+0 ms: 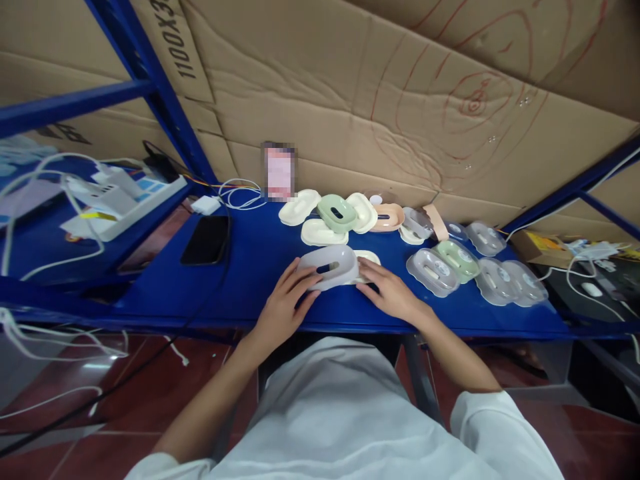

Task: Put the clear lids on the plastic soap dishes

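A grey oval soap dish [334, 261] with a slot in its bottom is tilted over the front of the blue table. My left hand [293, 297] grips its left end, fingers over the rim and thumb along the near side. My right hand [383, 287] is at the dish's right end, its fingers curled over a cream oval piece [369, 255] partly hidden by that hand and the grey dish. Just behind lie cream oval pieces [325, 232], a green slotted dish [338, 213] and a peach slotted dish [389, 217].
Several soap dishes with clear covers [434, 272] stand on the right of the blue table [250, 280]. A black phone [206, 240] lies at the left, and a blurred upright screen [279, 172] leans on the cardboard wall [320, 87]. White cables and a power strip [130, 207] are further left.
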The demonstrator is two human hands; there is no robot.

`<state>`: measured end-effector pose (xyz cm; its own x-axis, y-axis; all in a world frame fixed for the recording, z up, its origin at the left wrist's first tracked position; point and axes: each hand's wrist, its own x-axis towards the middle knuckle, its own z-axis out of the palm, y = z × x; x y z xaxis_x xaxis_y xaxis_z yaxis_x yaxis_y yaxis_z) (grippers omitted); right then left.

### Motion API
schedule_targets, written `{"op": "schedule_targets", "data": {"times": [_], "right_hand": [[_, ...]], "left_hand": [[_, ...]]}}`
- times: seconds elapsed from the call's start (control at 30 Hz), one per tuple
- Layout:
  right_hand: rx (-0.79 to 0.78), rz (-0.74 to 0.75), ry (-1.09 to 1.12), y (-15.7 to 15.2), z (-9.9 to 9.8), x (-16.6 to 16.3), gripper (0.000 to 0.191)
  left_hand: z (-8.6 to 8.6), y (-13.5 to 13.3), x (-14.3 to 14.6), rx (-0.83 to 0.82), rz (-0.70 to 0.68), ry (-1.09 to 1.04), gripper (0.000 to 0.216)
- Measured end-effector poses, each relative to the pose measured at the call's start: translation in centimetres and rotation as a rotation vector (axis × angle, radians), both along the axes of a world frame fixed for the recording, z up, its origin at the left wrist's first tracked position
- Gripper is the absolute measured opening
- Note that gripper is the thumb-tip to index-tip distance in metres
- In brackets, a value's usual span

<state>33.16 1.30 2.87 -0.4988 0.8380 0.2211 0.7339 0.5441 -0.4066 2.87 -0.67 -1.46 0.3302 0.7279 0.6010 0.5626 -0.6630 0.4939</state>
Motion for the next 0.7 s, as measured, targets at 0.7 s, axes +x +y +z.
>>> {"op": "schedule_targets", "data": {"times": [0.7], "right_hand": [[0.085,0.082,-0.081,-0.4,-0.7,2.7,0.041]], "left_hand": [[0.3,0.9,2.3,0.084,-0.094,0.392,0.036]]}}
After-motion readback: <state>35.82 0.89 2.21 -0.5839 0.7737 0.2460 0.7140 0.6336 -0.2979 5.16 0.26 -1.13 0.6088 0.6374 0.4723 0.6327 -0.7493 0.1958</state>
